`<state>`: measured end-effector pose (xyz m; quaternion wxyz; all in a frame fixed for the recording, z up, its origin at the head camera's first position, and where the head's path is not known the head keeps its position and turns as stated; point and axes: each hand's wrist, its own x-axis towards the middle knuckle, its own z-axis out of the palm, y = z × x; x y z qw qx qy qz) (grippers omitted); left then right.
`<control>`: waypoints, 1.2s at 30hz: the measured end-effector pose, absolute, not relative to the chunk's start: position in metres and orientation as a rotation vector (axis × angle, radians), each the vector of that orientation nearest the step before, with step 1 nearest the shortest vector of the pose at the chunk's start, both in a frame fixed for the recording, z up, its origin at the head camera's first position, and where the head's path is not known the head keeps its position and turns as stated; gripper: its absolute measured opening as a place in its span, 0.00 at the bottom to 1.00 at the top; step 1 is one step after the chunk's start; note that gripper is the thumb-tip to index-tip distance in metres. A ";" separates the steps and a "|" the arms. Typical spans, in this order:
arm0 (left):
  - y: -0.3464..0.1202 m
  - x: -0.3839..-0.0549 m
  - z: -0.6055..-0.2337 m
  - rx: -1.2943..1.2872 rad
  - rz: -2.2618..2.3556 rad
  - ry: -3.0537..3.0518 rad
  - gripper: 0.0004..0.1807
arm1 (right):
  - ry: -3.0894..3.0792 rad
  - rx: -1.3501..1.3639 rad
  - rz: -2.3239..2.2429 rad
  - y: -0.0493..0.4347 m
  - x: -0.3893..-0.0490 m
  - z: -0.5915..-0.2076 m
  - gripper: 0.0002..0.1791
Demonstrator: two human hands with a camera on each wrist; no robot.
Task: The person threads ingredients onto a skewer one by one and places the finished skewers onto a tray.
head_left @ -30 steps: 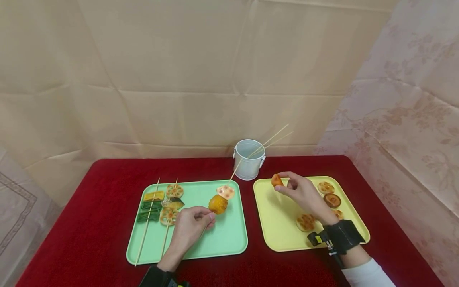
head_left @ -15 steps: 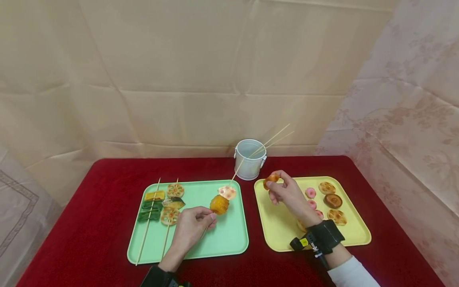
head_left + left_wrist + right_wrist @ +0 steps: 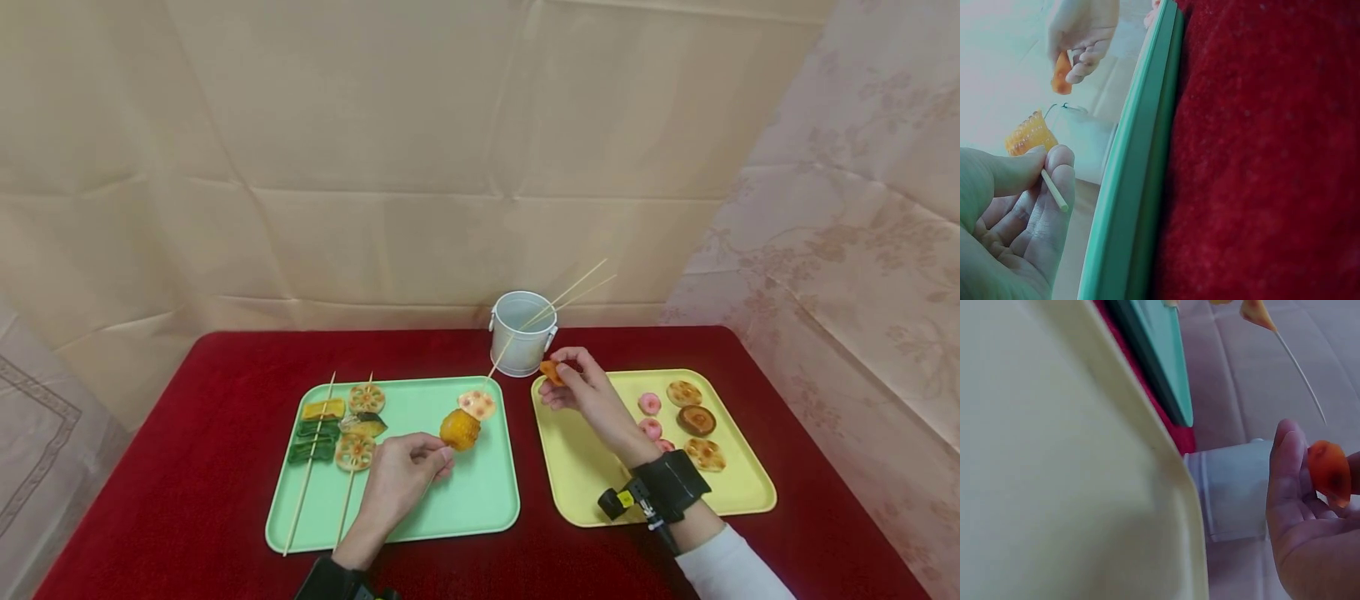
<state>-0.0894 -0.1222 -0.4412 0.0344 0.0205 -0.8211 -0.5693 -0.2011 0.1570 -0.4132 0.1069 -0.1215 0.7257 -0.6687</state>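
Note:
My left hand (image 3: 405,475) pinches a bamboo skewer (image 3: 1054,190) near its blunt end, over the green tray. Threaded on that skewer are a yellow corn piece (image 3: 460,430) close to the fingers and a pale lotus root slice (image 3: 477,405) further up. The skewer's bare point sticks out toward the back, overlapping the bucket in the head view. Between thumb and fingers, my right hand (image 3: 588,400) holds a small orange-coloured food slice (image 3: 1329,472) above the yellow tray's back left corner. A gap separates this slice from the skewer's tip in the right wrist view.
Two loaded skewers with lotus root slices (image 3: 355,451) and folded green pieces (image 3: 311,450) lie on the green tray (image 3: 480,508). The yellow tray (image 3: 570,492) bears pink rings (image 3: 649,404), a mushroom (image 3: 697,420) and lotus slices. Behind stands a white bucket (image 3: 517,354) with thin skewers.
My right hand has carried the orange-coloured slice left toward the skewer's tip, turning it on the way. The left hand and its skewer have stayed almost still.

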 end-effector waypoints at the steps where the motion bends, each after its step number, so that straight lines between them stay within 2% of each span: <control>1: -0.122 -0.089 -0.441 0.061 -1.752 -2.524 0.03 | 2.156 -0.351 -1.967 0.156 -0.202 -0.412 0.17; 7: -0.123 -0.088 -0.441 0.038 -1.742 -2.534 0.03 | 2.215 -0.284 -1.964 0.153 -0.210 -0.405 0.22; 20: -0.124 -0.088 -0.442 -0.074 -1.673 -2.613 0.03 | 2.029 -0.064 -2.149 0.153 -0.218 -0.401 0.19; 26: -0.123 -0.087 -0.444 -0.127 -1.673 -2.605 0.02 | 1.880 -0.035 -2.220 0.151 -0.218 -0.399 0.21; 36: -0.121 -0.086 -0.445 -0.160 -1.584 -2.633 0.02 | 1.834 -0.008 -2.259 0.144 -0.217 -0.400 0.19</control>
